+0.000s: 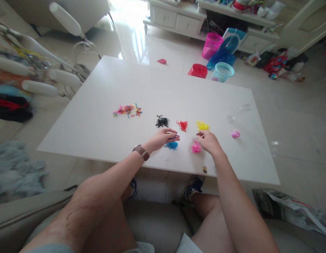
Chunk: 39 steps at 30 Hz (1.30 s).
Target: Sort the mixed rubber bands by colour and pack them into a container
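Note:
My left hand (166,137), with a watch on its wrist, is closed over the table between the black pile (162,122) and the blue pile (171,146) of small elastic bands. Something small and bluish, likely more bands, shows between its fingers. My right hand (207,140) is pinched just above the pink pile of bands (196,147); what its fingertips hold, if anything, is too small to make out. A red pile (182,125) and a yellow pile (202,125) lie beyond the hands. Farther left is a mixed-colour pile of bands (128,110).
On the white table (94,133), a clear plastic item (244,108) and a pink round object (235,134) lie at the right. A small figure sticker (204,169) is near the front edge. Baskets and a red stool (198,70) stand beyond the far edge.

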Tool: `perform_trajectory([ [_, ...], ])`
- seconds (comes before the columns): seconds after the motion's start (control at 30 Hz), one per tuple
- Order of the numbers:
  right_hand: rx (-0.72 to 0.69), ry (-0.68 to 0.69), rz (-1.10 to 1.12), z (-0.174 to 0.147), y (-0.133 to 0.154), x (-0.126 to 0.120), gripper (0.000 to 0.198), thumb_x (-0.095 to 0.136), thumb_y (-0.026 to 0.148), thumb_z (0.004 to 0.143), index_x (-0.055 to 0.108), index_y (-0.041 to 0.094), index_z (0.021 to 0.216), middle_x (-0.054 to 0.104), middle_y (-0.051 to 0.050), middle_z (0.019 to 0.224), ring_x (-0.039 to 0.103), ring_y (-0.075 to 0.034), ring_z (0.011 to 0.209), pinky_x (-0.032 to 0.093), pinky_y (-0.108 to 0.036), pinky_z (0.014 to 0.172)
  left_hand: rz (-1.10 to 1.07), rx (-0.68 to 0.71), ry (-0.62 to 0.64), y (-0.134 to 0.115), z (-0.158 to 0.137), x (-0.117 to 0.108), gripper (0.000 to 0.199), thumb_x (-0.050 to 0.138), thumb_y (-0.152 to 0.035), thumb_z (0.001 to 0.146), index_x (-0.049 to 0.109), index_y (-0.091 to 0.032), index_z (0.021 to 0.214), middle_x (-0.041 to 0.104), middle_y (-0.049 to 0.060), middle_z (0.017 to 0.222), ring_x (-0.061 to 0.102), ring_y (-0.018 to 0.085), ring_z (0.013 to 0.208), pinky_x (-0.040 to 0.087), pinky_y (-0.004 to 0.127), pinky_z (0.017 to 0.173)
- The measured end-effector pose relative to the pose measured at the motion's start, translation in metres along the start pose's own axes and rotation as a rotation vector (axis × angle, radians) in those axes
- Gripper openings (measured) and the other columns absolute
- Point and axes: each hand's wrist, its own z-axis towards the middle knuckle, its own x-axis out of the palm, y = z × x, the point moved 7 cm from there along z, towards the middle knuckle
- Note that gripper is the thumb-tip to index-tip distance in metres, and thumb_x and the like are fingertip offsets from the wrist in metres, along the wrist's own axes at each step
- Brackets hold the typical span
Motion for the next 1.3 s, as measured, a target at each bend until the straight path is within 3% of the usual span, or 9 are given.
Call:
perform_trajectory([
  [0.13,-0.059,0.205,-0.091,-0.001,0.002,0.022,0.028,0.053,0.016,0.087,0.076,0.014,0.103,0.074,-0.014,0.114,0.067,-0.021,0.104,0.046,-0.027,0.090,0.000,0.005,-0.001,0.000,0.000,0.000,0.004,0.068,-0.008,0.090,0.064,-0.008,0.091,0.076,0.016,0.088,0.077,0.019,0.083,0.058,0.037,0.096],
  [0.3,0.025,0.325,-0.183,-0.006,0.000,0.026,0.024,0.053,0.019,0.084,0.076,0.018,0.089,0.077,-0.012,0.100,0.069,-0.022,0.097,0.045,-0.028,0.080,0.015,0.008,0.001,-0.001,-0.001,0.001,0.003,0.066,-0.008,0.091,0.064,-0.009,0.092,0.077,0.014,0.087,0.077,0.019,0.083,0.058,0.036,0.096],
  [0.57,0.034,0.107,-0.102,-0.005,0.009,0.008,0.019,0.054,0.024,0.086,0.073,0.020,0.088,0.076,-0.009,0.095,0.068,-0.022,0.087,0.045,-0.030,0.075,0.018,0.001,-0.025,-0.002,-0.003,0.001,0.002,0.065,-0.007,0.091,0.063,-0.009,0.091,0.076,0.014,0.086,0.077,0.018,0.081,0.059,0.034,0.091],
  [0.63,-0.049,0.045,0.014,-0.005,0.021,0.007,0.017,0.056,0.023,0.087,0.073,0.019,0.089,0.075,-0.008,0.093,0.067,-0.021,0.084,0.047,-0.031,0.076,0.020,-0.002,-0.022,-0.002,-0.003,0.001,0.003,0.064,-0.006,0.092,0.063,-0.008,0.091,0.077,0.015,0.086,0.077,0.018,0.081,0.059,0.033,0.090],
  [0.77,-0.343,-0.032,0.283,-0.012,0.058,0.007,0.014,0.060,0.023,0.090,0.072,0.018,0.094,0.072,-0.007,0.093,0.066,-0.018,0.082,0.050,-0.031,0.078,0.026,0.008,0.015,0.000,-0.002,0.002,0.004,0.068,-0.006,0.089,0.064,-0.009,0.091,0.077,0.015,0.088,0.078,0.019,0.084,0.059,0.032,0.090],
  [0.93,-0.525,0.009,0.420,-0.023,0.085,0.013,0.020,0.062,0.021,0.092,0.073,0.022,0.109,0.070,-0.005,0.098,0.066,-0.017,0.082,0.052,-0.031,0.076,0.028,0.016,0.060,0.004,-0.001,0.003,0.014,0.075,-0.010,0.084,0.067,-0.010,0.095,0.078,0.013,0.088,0.077,0.017,0.083,0.059,0.030,0.088],
  [1.3,-0.518,0.038,0.417,-0.023,0.088,0.022,0.013,0.063,0.014,0.090,0.073,0.021,0.093,0.071,-0.004,0.090,0.064,-0.016,0.078,0.051,-0.030,0.074,0.055,-0.004,0.112,0.009,0.002,0.003,0.019,0.080,-0.014,0.081,0.069,-0.009,0.096,0.077,0.010,0.085,0.074,0.014,0.078,0.060,0.026,0.083],
])
